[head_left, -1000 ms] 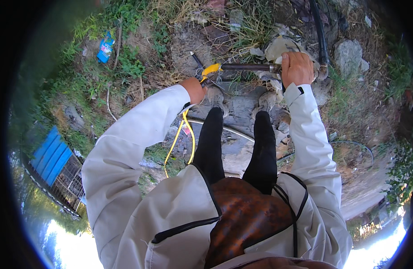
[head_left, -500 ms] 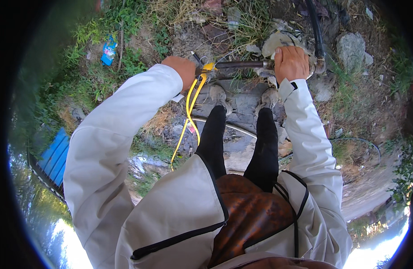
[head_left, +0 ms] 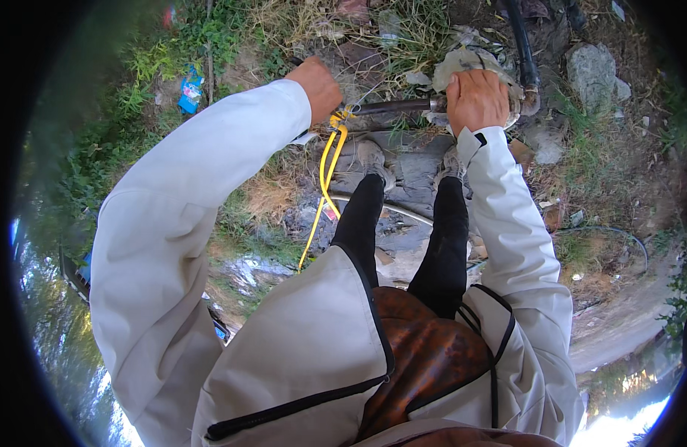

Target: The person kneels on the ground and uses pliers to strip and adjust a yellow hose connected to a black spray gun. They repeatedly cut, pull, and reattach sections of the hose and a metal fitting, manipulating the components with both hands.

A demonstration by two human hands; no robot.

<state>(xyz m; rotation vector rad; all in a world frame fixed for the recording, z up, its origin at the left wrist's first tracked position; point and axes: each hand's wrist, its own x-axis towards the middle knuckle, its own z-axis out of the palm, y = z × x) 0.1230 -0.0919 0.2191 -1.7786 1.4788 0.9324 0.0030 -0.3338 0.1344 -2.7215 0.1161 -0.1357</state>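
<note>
My left hand (head_left: 318,89) is closed in a fist beside the left end of a dark metal pipe (head_left: 392,106). A short dark tip pokes out past its knuckles; the rest of what it holds is hidden. Against the hand, a yellow hose (head_left: 330,165) is bunched at the pipe's end, with thin wire (head_left: 346,112) looped round it. The hose hangs down in two strands toward the ground. My right hand (head_left: 477,103) is wrapped over the pipe's right end, where a pale, lumpy piece (head_left: 457,68) shows behind the fingers.
A thick black hose (head_left: 524,45) runs down to an elbow by my right hand. Large stones (head_left: 593,73) lie at the far right, a blue wrapper (head_left: 191,91) in the weeds at left. A thin pipe (head_left: 392,210) crosses the ground behind my shoes (head_left: 372,160).
My left hand has risen and turned slightly right, and a dark tip now shows beyond its far side. The yellow hose has shifted with it. My right hand keeps its grip.
</note>
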